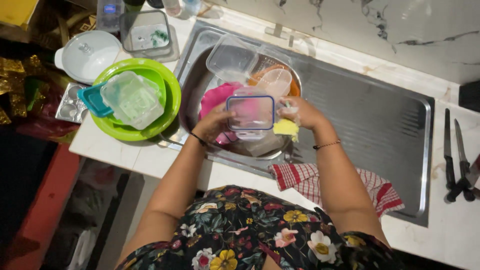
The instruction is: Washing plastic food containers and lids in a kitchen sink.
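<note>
Holding the clear plastic container (250, 114) over the sink (200, 75), the left hand (214, 122) gripped its edge while the right hand (300, 112) squeezed a yellow sponge (286, 128); looked light, stiff-ish, probably soapy-slick, so rim grip seemed safest.

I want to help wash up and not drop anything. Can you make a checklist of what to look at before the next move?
1. Left hand grips the clear box with the blue rim: ok.
2. Right hand has the yellow sponge: ok.
3. Box is over the sink, not the counter: ok.
4. Knives lie far from both hands: ok.
5. Red checked cloth hangs over the counter edge: not ok.
6. Box fully clean inside: cannot tell.
</note>
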